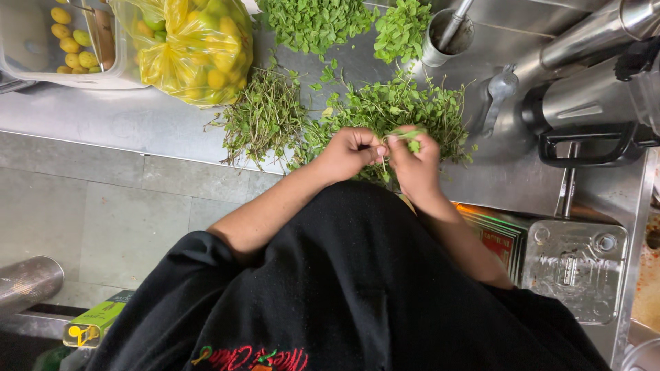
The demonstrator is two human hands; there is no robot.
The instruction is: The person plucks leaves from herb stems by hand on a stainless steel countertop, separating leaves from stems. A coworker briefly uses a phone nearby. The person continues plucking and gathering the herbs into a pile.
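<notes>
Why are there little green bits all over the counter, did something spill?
Nothing looks spilled. The left hand and right hand pinch a herb sprig over the leafy herb heap. Bare stems lie in their own pile, picked leaves in another. Only a few loose leaves lie scattered between piles.
</notes>
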